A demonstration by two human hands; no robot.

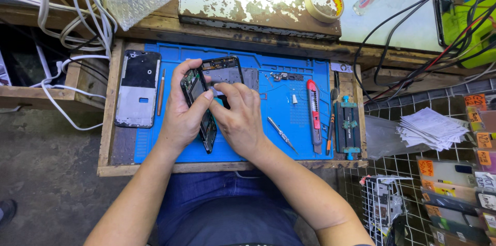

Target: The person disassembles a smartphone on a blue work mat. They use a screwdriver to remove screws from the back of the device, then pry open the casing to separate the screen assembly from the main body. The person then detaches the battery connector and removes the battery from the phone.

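While the left hand (181, 117) clamps its grip around a dismantled phone frame (199, 109), held on edge above the blue work mat (289, 122), the right hand (240, 119) presses its fingertips together on the frame's upper inner part, just beside the left thumb. A detached screen panel (223, 70) lies flat on the mat directly behind both hands, partly hidden by them. To the left, a phone back housing (137, 88) rests at the mat's edge, with a thin spudger (161, 92) between it and the left hand. To the right lie tweezers (282, 134) near the right wrist, then a red utility knife (313, 114), and a blue clamp jig (347, 127) by the surface's wooden rim. Open mat shows between the tweezers and the knife. A tape roll (324, 2) sits well apart on the shelf beyond.
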